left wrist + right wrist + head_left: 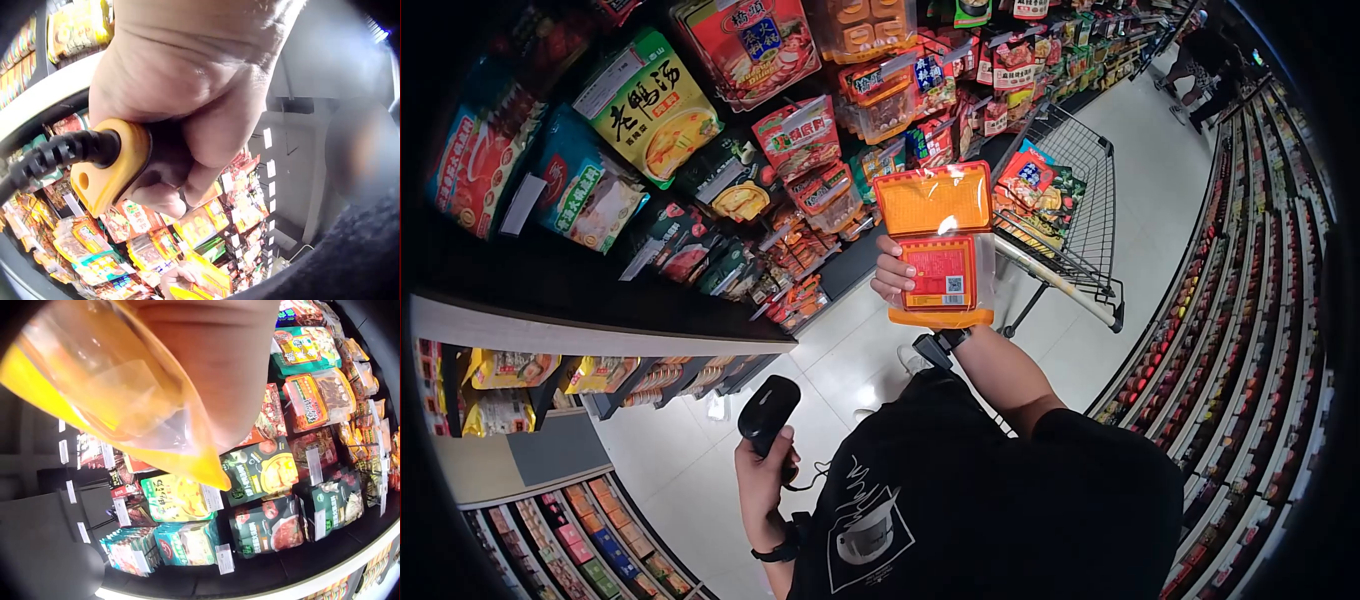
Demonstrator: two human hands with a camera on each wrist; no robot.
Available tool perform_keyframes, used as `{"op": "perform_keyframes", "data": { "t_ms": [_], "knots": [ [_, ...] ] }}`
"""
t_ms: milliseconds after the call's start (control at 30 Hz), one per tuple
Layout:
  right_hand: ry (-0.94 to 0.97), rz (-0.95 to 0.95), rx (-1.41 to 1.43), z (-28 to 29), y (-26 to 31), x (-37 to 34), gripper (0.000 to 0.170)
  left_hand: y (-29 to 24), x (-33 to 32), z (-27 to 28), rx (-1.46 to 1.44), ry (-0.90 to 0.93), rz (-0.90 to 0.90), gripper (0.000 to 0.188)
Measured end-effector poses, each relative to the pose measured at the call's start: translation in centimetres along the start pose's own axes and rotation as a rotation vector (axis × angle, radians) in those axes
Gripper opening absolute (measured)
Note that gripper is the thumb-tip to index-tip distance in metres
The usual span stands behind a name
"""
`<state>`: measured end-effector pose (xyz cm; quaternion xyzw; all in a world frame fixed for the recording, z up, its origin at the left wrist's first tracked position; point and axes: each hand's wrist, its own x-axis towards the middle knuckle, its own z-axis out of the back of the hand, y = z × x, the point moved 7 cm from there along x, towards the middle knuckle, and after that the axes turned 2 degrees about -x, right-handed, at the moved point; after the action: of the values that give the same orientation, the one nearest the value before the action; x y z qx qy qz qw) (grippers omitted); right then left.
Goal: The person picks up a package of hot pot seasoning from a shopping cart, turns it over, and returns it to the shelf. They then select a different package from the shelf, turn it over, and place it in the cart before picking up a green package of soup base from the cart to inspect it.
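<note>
In the head view my left hand (765, 480) grips the handle of a black handheld scanner (770, 408), its head pointing up. The left wrist view shows the scanner's yellow base (119, 164) with a coiled cable under my curled fingers (156, 197). My right hand (893, 272) pinches the left side of an orange-and-clear pouch (935, 205), whose red label with a square code faces up. Close to the right wrist camera hangs the pouch (125, 400), beside my right hand (212, 369). The scanner and pouch are apart.
Hanging packets (655, 110) fill the shelf at the left and ahead. A shopping cart (1090, 190) holding several packets stands beyond the pouch. Long shelves of small goods (1230, 300) line the right side. People (1200, 75) are far back in the aisle.
</note>
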<state>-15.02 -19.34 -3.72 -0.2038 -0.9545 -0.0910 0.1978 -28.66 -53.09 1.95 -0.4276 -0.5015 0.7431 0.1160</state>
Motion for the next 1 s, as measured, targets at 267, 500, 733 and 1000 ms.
{"op": "perform_keyframes", "data": {
  "t_ms": [267, 500, 733, 1000],
  "knots": [
    [0.0, -0.04, -0.006, -1.5, 0.0, 0.6, 0.046, 0.7, -1.2, 2.4, -0.117, -0.114, -0.004, 0.029],
    [0.013, -0.063, -0.007, -1.1, 0.1, 0.4, 0.041, 0.8, -1.4, 2.2, -0.127, -0.104, -0.03, 0.028],
    [0.004, -0.046, -0.048, -2.6, 0.4, -0.3, 0.043, 1.0, -1.1, 2.2, -0.11, -0.072, 0.023, 0.027],
    [-0.73, -0.109, -0.723, 5.5, 4.1, -7.7, 0.048, 2.0, 0.8, 2.2, -0.071, -0.025, 0.067, 0.029]
  ]
}}
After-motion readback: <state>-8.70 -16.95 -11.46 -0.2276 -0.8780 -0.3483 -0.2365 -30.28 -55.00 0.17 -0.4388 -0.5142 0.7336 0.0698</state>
